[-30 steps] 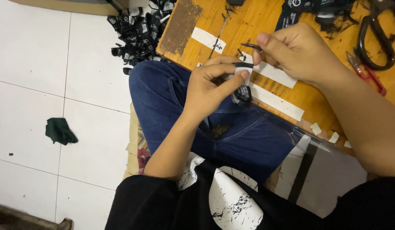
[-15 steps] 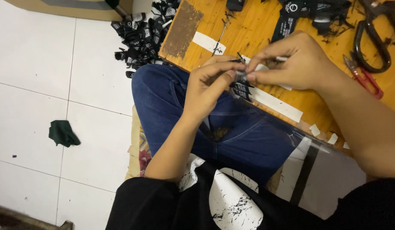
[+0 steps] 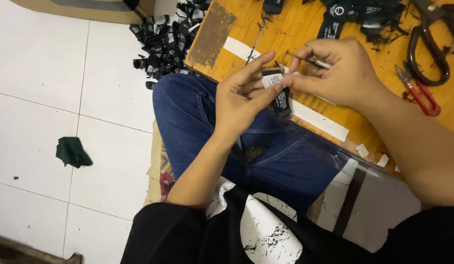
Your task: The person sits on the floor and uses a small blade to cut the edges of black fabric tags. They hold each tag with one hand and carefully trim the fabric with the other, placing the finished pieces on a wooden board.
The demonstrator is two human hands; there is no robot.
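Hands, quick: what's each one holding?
Left hand: closed on a small black label.
Right hand: pinching the same label, plus a thin tool.

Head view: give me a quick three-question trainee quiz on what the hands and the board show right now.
1. True or false: both hands pinch the black label.
2. Which tool lies nearest the right hand? A red snips B hammer C pliers
3. Where does the heap of black labels lie?

Key
1. True: the left hand and the right hand meet on it with their fingers.
2. A: the red snips lie on the wooden board, beside the black scissors.
3. On the white floor, left of the board.
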